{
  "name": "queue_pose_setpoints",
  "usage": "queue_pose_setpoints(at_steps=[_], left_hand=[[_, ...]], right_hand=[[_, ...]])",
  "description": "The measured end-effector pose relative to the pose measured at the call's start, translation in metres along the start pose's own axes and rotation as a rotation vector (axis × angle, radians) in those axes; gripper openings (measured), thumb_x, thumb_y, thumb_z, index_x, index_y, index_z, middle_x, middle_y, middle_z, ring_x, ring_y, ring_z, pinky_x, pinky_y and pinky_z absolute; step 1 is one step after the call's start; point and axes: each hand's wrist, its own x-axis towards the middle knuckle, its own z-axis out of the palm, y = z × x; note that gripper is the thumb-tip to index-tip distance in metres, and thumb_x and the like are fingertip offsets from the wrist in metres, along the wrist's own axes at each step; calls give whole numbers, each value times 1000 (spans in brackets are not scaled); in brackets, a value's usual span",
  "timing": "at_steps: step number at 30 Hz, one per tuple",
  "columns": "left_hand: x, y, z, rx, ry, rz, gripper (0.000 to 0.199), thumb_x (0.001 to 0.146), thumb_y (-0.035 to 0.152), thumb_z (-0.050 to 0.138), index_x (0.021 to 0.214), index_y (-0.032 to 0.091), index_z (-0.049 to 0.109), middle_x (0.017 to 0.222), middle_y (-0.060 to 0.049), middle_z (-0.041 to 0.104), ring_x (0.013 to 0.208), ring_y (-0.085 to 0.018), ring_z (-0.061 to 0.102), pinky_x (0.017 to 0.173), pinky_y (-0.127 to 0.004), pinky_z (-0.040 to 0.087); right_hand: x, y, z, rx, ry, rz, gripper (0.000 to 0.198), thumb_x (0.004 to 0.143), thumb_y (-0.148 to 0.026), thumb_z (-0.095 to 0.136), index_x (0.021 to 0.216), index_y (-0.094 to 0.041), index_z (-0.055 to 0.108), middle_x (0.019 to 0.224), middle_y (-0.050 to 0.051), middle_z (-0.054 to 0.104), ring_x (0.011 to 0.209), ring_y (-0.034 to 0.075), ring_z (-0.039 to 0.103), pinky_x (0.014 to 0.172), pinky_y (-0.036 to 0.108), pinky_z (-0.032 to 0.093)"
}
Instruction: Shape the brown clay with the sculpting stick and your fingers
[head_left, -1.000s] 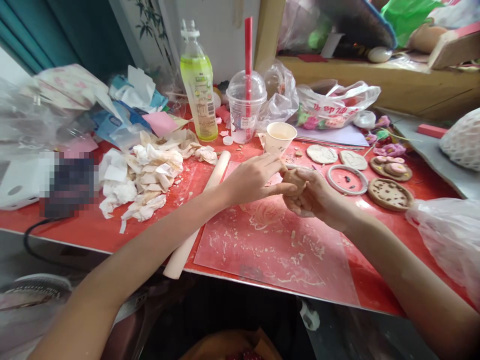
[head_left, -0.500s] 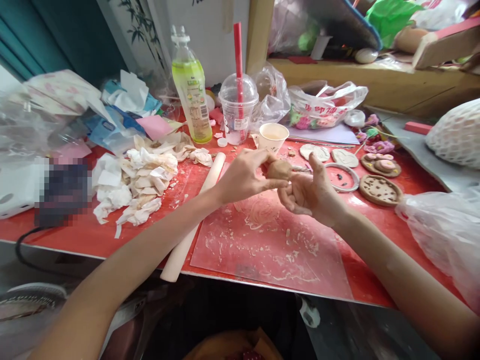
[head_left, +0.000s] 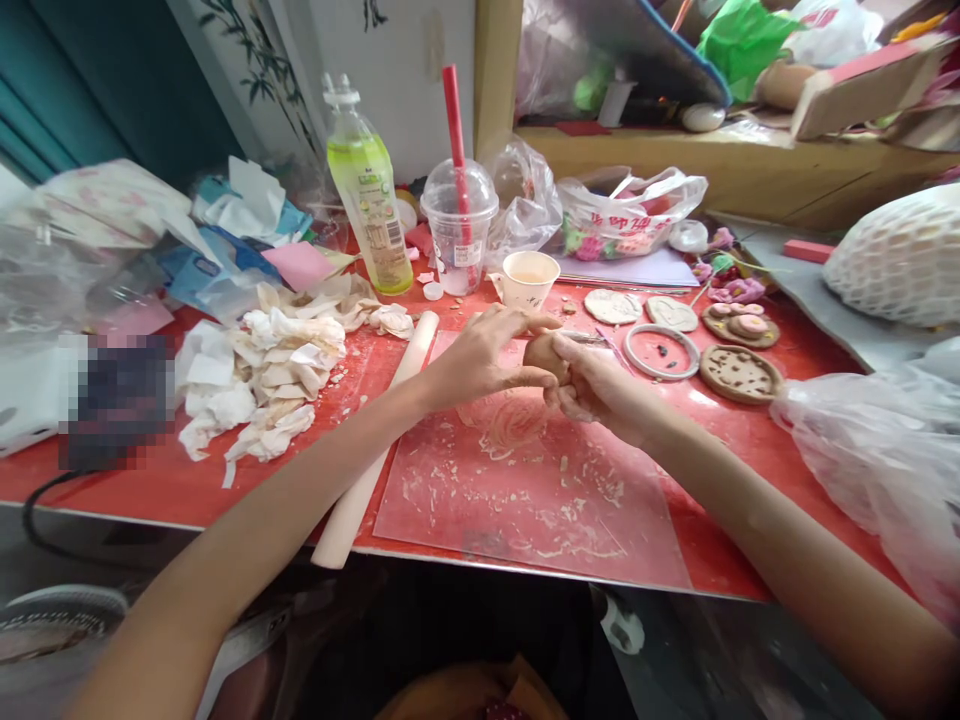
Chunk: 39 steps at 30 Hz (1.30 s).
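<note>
A rounded lump of brown clay is held up over the clear mat. My right hand is closed on it, the thumb pressed on its side and the fingers curled beneath. Around the lump's left side is my left hand, its index finger stretched above and its thumb below, spread apart. Whether those fingertips touch the clay I cannot tell. Pale smears and crumbs of clay lie on the mat under both hands. A wooden rolling pin lies slanted along the mat's left edge, partly behind my left forearm.
Behind the hands stand a paper cup, a domed plastic cup and a green drink bottle. Crumpled tissues are heaped at left. Right of the hands lie a white ring, flat clay discs and a spotted clay piece.
My right hand has turned from palm up and open to closed on the clay, thumb over it. My left fingers have loosened from the lump. The view has shifted slightly.
</note>
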Motion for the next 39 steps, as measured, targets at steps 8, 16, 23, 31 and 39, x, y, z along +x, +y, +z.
queue_pose_setpoints(at_steps=[8, 16, 23, 31, 39], left_hand=[[1, 1, 0, -46, -15, -69, 31, 78, 35, 65, 103, 16, 60, 104, -7, 65, 97, -17, 58, 87, -31, 43], [1, 0, -1, -174, 72, -145, 35, 81, 34, 63, 110, 15, 56, 107, -7, 65, 99, -14, 60, 88, -27, 44], [2, -9, 4, -96, 67, -209, 32, 79, 25, 64, 108, 16, 55, 109, -7, 64, 100, -16, 59, 89, -29, 44], [-2, -32, 5, 171, -58, -293, 39, 82, 19, 59, 120, 15, 51, 111, -7, 62, 101, -17, 58, 90, -32, 45], [0, -27, 1, 317, -179, -236, 40, 86, 22, 56, 124, 14, 52, 116, -10, 59, 108, -19, 54, 97, -34, 40]], right_hand=[[-1, 2, 2, -132, 70, -43, 42, 81, -56, 50, 65, -17, 51, 43, -2, 50, 30, 5, 34, 31, 21, 15], [-3, -10, -6, -332, 92, -152, 55, 82, -66, 39, 59, -17, 50, 45, -2, 46, 34, 5, 34, 36, 22, 23], [4, -2, -12, -288, 180, -172, 49, 85, -61, 41, 66, -17, 53, 43, -6, 33, 39, 6, 25, 40, 23, 17], [5, -5, -17, -124, 287, -167, 55, 88, -60, 34, 95, -15, 65, 47, -4, 35, 40, 8, 26, 40, 27, 15], [11, 9, -13, -155, 291, -191, 45, 88, -53, 41, 82, -15, 65, 46, -5, 36, 41, 8, 27, 42, 25, 17]])
